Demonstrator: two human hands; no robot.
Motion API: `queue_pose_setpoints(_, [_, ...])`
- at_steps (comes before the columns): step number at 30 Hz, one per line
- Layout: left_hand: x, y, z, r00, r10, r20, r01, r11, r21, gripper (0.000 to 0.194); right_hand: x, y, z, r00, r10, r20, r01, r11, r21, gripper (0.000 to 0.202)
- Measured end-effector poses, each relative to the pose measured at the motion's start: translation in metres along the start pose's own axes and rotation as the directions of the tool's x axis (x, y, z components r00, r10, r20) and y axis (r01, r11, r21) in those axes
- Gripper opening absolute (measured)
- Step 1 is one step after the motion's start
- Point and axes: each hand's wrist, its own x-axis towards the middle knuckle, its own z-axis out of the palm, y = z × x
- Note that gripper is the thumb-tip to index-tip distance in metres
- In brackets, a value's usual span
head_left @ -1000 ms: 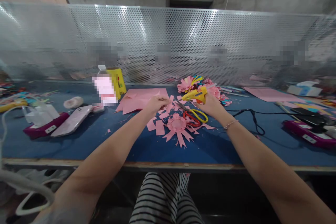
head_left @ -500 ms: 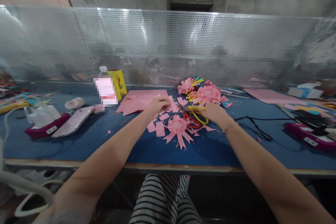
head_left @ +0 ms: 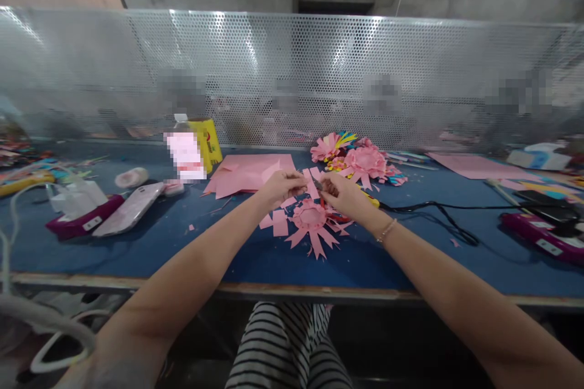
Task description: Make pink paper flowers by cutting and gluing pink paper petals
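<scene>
My left hand (head_left: pixel 285 187) has its fingertips pinched at the left side of a small pink paper strip (head_left: pixel 312 182). On the strip's right side, my right hand (head_left: pixel 340 191) is closed, its fingertips near the dark tip of a tool and the paper. Under and beside the right hand show parts of yellow-handled scissors (head_left: pixel 370 199), mostly hidden. A pink paper rosette (head_left: pixel 310 217) with ribbon tails lies just in front of my hands, pink cut pieces (head_left: pixel 280 223) beside it. Behind are pink sheets (head_left: pixel 246 173) and finished paper flowers (head_left: pixel 365 161).
A phone (head_left: pixel 130 209) and a purple power strip (head_left: pixel 84 219) are on the left. A bottle (head_left: pixel 186 155) and yellow box (head_left: pixel 207 146) stand at the back. On the right are a black cable (head_left: pixel 442 206) and another power strip (head_left: pixel 542 237).
My right hand has moved left from the scissor handles to the paper beside my left hand. The scissors are now largely covered. My left hand has shifted slightly right.
</scene>
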Motion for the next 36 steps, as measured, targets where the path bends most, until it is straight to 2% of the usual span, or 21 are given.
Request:
queue_pose_setpoints(6, [0.001,-0.003,0.001,0.999,0.023,0.034,-0.024,0.999,0.042,0.006,0.002,0.0,0.003,1.0,0.016,-0.016,-0.013,0.992,0.126,0.01])
queue_pose_setpoints(9, [0.001,-0.005,0.001,0.998,0.04,0.05,-0.042,0.998,0.036,0.007,0.001,0.0,0.006,1.0,0.019,0.008,-0.02,0.976,0.217,0.013])
queue_pose_setpoints(13, [0.001,-0.005,0.0,0.997,0.047,0.056,-0.05,0.998,0.039,0.008,0.0,-0.005,0.005,0.997,0.074,-0.028,-0.062,0.951,0.302,0.019])
queue_pose_setpoints(15, [0.001,-0.005,0.0,0.997,0.05,0.057,-0.052,0.998,0.045,0.008,0.001,-0.007,0.004,0.996,0.089,-0.029,-0.076,0.951,0.301,0.017])
queue_pose_setpoints(19, [0.002,-0.006,0.0,0.996,0.054,0.074,-0.059,0.996,0.065,0.01,0.001,-0.007,0.002,0.999,0.043,-0.015,-0.038,0.968,0.248,0.01])
queue_pose_setpoints(23, [0.003,-0.008,-0.001,0.995,0.062,0.083,-0.068,0.995,0.073,0.012,0.002,-0.007,0.003,0.999,0.037,0.011,-0.039,0.957,0.286,0.01])
queue_pose_setpoints(29, [0.001,-0.008,0.003,0.996,0.076,0.05,-0.082,0.99,0.118,0.011,0.002,-0.014,0.003,0.991,0.128,0.05,-0.137,0.893,0.428,0.018])
queue_pose_setpoints(36, [-0.007,0.0,0.012,0.979,0.204,0.008,-0.198,0.944,0.262,0.006,0.004,-0.013,0.004,0.973,0.207,0.102,-0.23,0.829,0.51,0.02])
